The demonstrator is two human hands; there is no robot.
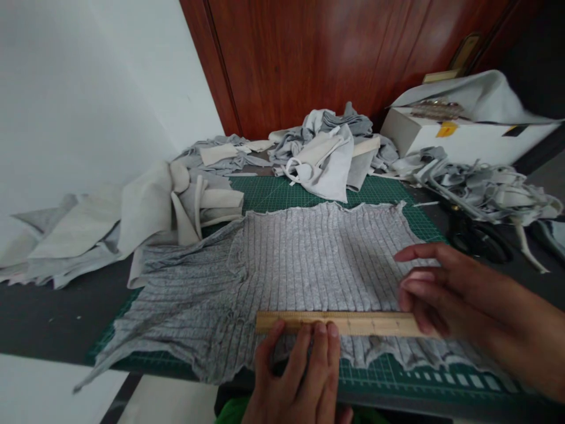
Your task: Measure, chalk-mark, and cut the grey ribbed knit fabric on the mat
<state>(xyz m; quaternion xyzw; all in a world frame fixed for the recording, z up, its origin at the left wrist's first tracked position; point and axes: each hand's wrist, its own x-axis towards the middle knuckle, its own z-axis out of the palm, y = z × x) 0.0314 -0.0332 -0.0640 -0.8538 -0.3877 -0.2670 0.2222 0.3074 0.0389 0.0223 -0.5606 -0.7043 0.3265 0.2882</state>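
**Pinned flat: wooden ruler held across grey ribbed fabric**

Pressing down with three spread fingertips, left hand (300, 377) on the near-left end of a wooden ruler (339, 323); nothing clasped, just weight from above. Right hand (459, 306) hovering at the ruler's right end, fingers loosely curled, fingertips touching or just above it; cannot tell whether anything is pinched. Ruler lying parallel to the near edge of the green cutting mat (397, 380), across the lower part of a grey ribbed knit piece (282, 271).

Knit spread over the mat's middle, left portion rumpled and spilling off the mat's left edge. Probably light, soft and stretchy, apt to creep or pucker under a sliding edge; best steadied by flat pressure, or lifted by its raw edges. Ruler stiff, thin, likely easy to skid.

Open room narrow: bare mat only along the near edge and a strip at the far side. Heaps of pale offcuts (132, 224) crowding the left and far edges, tangled strips (481, 188) at right, white box (459, 135) in the far right corner.
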